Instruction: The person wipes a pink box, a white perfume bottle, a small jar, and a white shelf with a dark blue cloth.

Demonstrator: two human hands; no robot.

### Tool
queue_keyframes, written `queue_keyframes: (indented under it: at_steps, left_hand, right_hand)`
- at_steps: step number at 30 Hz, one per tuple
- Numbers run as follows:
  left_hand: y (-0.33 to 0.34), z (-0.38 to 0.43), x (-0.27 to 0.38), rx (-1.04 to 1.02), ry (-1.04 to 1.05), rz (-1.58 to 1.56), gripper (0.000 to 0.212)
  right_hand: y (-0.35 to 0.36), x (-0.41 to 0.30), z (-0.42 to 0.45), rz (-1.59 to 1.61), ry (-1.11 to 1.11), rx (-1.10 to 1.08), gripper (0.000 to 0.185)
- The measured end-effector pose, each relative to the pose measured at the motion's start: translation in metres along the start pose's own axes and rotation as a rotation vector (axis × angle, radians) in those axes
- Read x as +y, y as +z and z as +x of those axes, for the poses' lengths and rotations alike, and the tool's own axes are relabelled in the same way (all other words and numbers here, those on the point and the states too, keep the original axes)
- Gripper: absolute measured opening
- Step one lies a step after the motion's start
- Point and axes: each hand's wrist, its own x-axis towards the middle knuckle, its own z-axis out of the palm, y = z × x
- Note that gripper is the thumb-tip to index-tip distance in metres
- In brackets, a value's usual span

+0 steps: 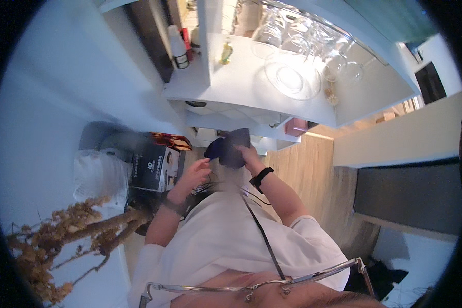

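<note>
In front of my chest, my right hand (248,156) grips a dark, flat-sided item (234,150) by its right side, thumb across its face. A dark blue part (215,148) shows at its left; whether the two are one piece, perhaps a cap or pouch, is too blurred to tell. My left hand (196,174) is just below and left, fingers partly bent. Its fingertips meet the lower edge of the blue part, and I cannot tell whether they pinch it. Thin black cables (208,185) run below the hands.
Ahead stands a white shelf unit (238,90) with hanging stemmed glasses (304,36), a glass plate (292,79) and a white bottle (178,46). A black printed box (150,167) and dried branches (100,227) are at left. Wooden floor (304,169) lies right, beside a dark grey panel (404,196).
</note>
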Motion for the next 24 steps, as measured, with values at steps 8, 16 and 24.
queue_keyframes:
  at_steps: [8,16,24]
  left_hand:
    - [-0.081,-0.045,-0.001,0.236,-0.014,-0.093,0.037]
    - [-0.116,-0.037,-0.014,0.388,-0.160,-0.118,0.034]
    - [-0.157,-0.034,-0.036,0.343,-0.229,-0.107,0.038]
  right_hand:
    - [-0.152,0.047,0.111,0.536,-0.406,0.521,0.037]
    - [-0.119,0.064,0.166,-0.500,-0.349,1.129,0.051]
    - [0.011,0.081,0.170,-0.819,-0.254,0.690,0.054]
